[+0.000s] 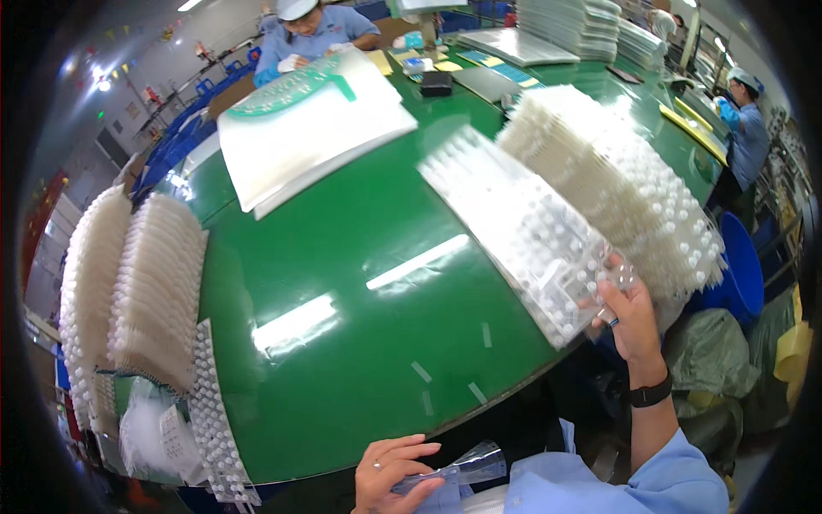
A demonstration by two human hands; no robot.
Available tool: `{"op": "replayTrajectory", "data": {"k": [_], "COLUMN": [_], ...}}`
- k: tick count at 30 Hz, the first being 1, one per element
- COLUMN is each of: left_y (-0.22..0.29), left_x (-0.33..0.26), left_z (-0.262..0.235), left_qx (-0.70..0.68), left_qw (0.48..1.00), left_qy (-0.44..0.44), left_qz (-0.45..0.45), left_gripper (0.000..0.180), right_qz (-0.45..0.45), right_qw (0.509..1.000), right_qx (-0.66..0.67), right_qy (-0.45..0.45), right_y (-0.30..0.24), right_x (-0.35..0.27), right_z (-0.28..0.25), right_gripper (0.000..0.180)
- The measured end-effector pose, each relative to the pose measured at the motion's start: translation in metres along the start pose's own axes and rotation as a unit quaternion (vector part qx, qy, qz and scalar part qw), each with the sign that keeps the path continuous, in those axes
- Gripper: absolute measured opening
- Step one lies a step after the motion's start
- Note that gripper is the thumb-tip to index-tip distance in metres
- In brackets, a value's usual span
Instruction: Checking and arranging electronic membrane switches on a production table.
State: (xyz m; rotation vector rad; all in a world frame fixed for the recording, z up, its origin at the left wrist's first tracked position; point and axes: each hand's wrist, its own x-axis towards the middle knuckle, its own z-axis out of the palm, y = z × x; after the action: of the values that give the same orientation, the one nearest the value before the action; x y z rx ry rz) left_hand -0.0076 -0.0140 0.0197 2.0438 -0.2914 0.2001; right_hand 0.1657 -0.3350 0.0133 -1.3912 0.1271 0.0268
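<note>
My right hand [632, 317] grips the near right corner of a clear plastic sheet [522, 218] dotted with white round pieces. That sheet lies tilted across the table beside a long leaning stack of similar sheets [608, 171]. At the table's front edge, close to my body, my left hand [396, 473] is closed on a curled piece of clear plastic film [479, 464]. Part of this film is hidden behind the fingers.
More stacks of dotted sheets [158, 291] stand at the left, with a dotted strip [214, 420] beside them. White sheets with a green print [317, 128] lie on the green table [360, 343]. A person [312, 30] works opposite; a blue bin [736, 265] stands right.
</note>
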Motion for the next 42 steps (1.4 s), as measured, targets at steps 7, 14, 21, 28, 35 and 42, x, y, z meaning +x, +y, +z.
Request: {"op": "replayTrajectory", "data": {"k": [7,14,21,28,35,42], "left_y": [-0.004,-0.003,-0.013,-0.06,-0.057,0.014], "left_x": [0.009,0.013,-0.019,-0.078,-0.093,0.025], "left_z": [-0.001,-0.014,-0.085,-0.18,-0.167,-0.089], "left_qx": [-0.004,-0.007,0.008,0.378,0.477,0.286], "left_qw": [1.0,0.999,0.962,0.793,0.774,0.956], "left_qy": [0.015,0.025,0.225,0.442,0.345,0.013], "left_qz": [-0.012,-0.037,-0.152,-0.183,-0.233,-0.067], "left_gripper": [0.016,0.014,0.016,0.02,0.045,0.063], "right_qz": [-0.053,-0.02,-0.063,0.244,0.088,0.039], "right_qw": [0.989,0.997,0.957,0.938,0.989,0.997], "right_qx": [-0.133,-0.081,-0.166,0.237,0.023,0.065], "right_qy": [0.034,0.001,0.23,0.07,0.113,0.005], "right_y": [0.02,0.03,0.069,0.085,0.057,0.031], "right_x": [-0.01,-0.041,-0.065,-0.05,-0.077,-0.092], "right_z": [-0.006,-0.006,-0.066,-0.066,-0.021,-0.008], "right_gripper": [0.056,0.059,0.05,0.041,0.018,0.047]}}
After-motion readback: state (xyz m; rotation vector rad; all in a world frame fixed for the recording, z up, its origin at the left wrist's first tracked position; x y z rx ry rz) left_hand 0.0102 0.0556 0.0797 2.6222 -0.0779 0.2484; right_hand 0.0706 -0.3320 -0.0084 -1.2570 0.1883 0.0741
